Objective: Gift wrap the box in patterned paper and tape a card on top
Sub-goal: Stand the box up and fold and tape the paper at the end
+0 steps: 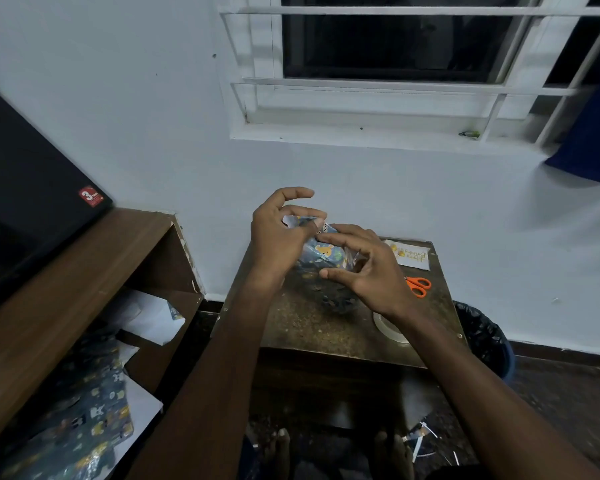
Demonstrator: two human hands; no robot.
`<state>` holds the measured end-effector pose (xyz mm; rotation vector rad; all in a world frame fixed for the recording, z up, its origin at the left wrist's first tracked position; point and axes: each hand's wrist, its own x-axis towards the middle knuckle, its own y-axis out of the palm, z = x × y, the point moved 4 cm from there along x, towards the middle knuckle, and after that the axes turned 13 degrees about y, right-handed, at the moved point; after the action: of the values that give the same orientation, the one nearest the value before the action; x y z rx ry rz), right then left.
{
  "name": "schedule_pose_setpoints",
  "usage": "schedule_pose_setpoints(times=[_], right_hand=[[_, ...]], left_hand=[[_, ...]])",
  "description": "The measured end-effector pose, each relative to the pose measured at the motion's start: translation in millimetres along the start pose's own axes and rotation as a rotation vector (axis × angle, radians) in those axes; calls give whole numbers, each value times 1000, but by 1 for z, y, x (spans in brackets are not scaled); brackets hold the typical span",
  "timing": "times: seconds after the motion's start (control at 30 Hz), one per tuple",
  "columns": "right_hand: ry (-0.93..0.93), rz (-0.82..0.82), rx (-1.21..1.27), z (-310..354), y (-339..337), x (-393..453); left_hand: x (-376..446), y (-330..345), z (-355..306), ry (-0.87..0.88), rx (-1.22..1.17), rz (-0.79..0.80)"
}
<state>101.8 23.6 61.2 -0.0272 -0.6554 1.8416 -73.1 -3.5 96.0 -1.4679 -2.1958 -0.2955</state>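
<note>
Wrapped box (321,256): small parcel in dark blue patterned paper with a yellow bear motif, held above the far half of a small brown table (312,327), between both hands; one white paper flap stands up at its far left edge. Left hand (278,233): on the parcel's left side, thumb pressed against the paper near the top fold, index and middle fingers arched above it and apart from it; whether the lower fingers grip the parcel cannot be told. Right hand (368,268): on the parcel's right side, fingers spread and bent, fingertips touching the top of the paper, thumb against the near lower edge. Card (411,255): white, with yellow print, flat on the table's far right corner, apart from the parcel. Scissors (418,285): orange handles, on the table just beside the right hand, blades hidden behind it. Tape roll (390,329): clear, at the table's near right edge, partly covered by the right forearm. Leftover wrapping paper (84,410): same blue pattern, white underside showing, heaped in a wooden shelf unit (94,258) to the left. Black-lined bin (485,337): on the floor right of the table. Barred window (395,64): in the white wall above.
</note>
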Motion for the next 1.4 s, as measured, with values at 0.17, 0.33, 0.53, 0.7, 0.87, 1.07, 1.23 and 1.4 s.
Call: schedule_pose_setpoints(times=[0.17, 0.33, 0.53, 0.7, 0.87, 1.07, 1.23, 1.4], right_hand=[[14, 31, 9, 2, -4, 4], [46, -4, 197, -5, -9, 1], [151, -89, 388, -17, -17, 2], [185, -101, 429, -22, -15, 0], [205, -86, 455, -25, -16, 0], [228, -36, 472, -27, -15, 0], [246, -16, 471, -26, -17, 0], [249, 30, 477, -27, -17, 0]], left_hand=[[3, -5, -7, -34, -136, -43], [3, -10, 13, -181, -424, -264], [-7, 4, 20, -3, -149, -78], [-11, 14, 18, 111, -125, 89], [-10, 15, 24, 205, -16, 161], [-11, 16, 31, 190, -88, 174], [-12, 18, 28, 188, -117, 201], [-11, 18, 27, 232, -23, 203]])
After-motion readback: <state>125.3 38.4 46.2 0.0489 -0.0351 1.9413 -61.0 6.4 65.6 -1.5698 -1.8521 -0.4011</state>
